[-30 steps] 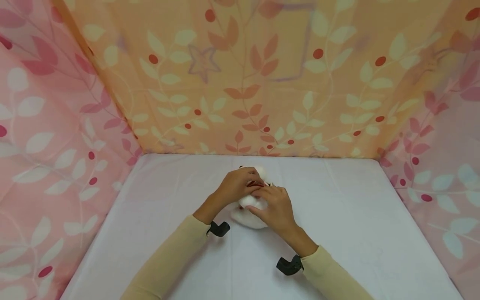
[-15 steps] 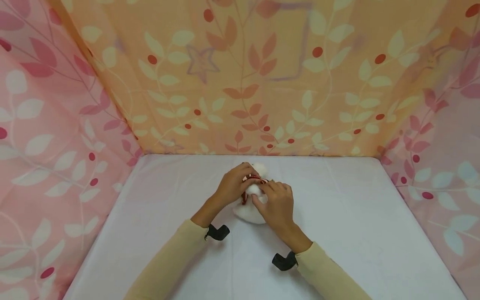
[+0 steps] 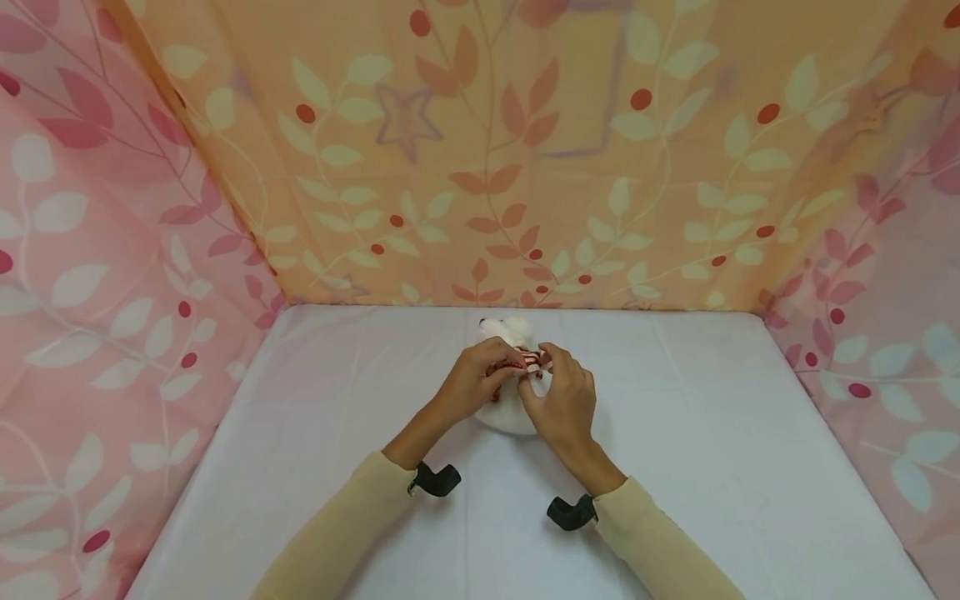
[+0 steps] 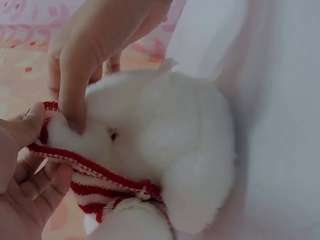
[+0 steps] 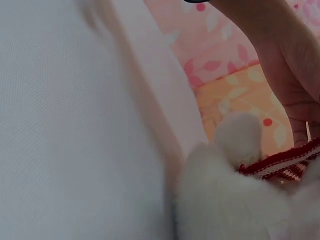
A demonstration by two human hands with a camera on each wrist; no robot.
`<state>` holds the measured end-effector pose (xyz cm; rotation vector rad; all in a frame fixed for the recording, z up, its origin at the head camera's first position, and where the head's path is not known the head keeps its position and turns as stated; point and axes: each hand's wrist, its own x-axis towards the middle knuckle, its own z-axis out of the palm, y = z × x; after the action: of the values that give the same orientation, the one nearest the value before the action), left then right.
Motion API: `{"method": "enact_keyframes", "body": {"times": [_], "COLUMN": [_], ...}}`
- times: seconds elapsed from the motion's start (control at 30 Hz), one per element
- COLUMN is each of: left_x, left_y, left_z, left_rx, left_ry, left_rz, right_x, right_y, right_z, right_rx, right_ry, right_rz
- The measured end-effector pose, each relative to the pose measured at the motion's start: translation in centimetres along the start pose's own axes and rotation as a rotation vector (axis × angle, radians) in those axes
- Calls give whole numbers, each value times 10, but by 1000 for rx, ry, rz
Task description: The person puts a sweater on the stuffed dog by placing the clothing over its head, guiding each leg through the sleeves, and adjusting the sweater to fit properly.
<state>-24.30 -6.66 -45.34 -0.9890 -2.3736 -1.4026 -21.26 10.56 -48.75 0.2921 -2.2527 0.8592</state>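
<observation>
A white plush toy [image 3: 510,421] sits upright near the far part of the table, wearing a red-and-white striped knitted sweater [image 3: 531,362]. My left hand [image 3: 472,377] pinches the sweater's red edge [image 4: 75,157] between thumb and fingers, stretching it out from the toy. From the other side my right hand [image 3: 564,404] has its thumb in front of a white furry limb [image 4: 87,142] at the sweater opening and its fingers behind. The right wrist view shows the toy's white fur [image 5: 225,200] and the sweater's edge; most of my right hand is out of that view.
A white cloth covers the table [image 3: 712,467]. An orange leaf-patterned curtain [image 3: 337,167] hangs along its far edge, with pink patterned curtains [image 3: 90,350] at the sides. Black camera mounts [image 3: 437,480] stick out from both wrists.
The toy has moved slightly away across the table, and its head now shows above the hands. More of the striped sweater is visible. My right fingers have shifted up along it.
</observation>
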Motion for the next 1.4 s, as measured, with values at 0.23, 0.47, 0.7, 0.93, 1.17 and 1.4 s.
{"method": "enact_keyframes", "body": {"times": [0.23, 0.47, 0.7, 0.93, 1.17, 1.4], "left_x": [-1, -3, -11, -15, -18, -20], "left_y": [-1, 0, 4, 12, 3, 2], "left_z": [4, 6, 5, -2, -1, -2], "left_rx": [-88, -142, -173, -175, -191, -174], "left_ry": [74, 60, 69, 67, 22, -38], "left_rz": [-52, -69, -94, -103, -107, -90], "right_x": [2, 3, 7, 9, 10, 9], "right_y": [3, 5, 13, 13, 15, 20], "right_z": [1, 2, 5, 8, 14, 17], "right_rx": [47, 93, 124, 102, 90, 88], "right_ry": [-12, 10, 71, 78, 93, 80], "right_rz": [-60, -1, 69, 131, 136, 172]}}
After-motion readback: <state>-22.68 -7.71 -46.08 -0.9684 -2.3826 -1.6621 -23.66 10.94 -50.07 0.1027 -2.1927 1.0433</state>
